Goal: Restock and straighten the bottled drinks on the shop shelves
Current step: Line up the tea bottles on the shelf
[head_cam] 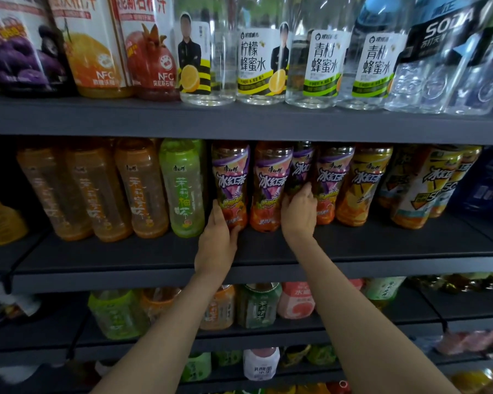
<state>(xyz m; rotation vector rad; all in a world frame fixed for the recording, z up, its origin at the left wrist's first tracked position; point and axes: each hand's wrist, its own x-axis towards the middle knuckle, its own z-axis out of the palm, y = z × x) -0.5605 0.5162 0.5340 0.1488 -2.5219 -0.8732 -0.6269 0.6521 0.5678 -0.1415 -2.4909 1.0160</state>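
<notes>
On the middle shelf stands a row of red iced tea bottles with purple labels. My left hand grips the lower part of the leftmost one, fingers on its left side and thumb at its base. My right hand reaches between the second bottle and the fourth and holds a purple-labelled bottle that stands further back than its neighbours. All of these bottles are upright.
Orange tea bottles and a green one stand left of the row; yellow-labelled iced teas stand right of it. Juice, honey water and soda bottles fill the top shelf. More drinks sit on the lower shelves.
</notes>
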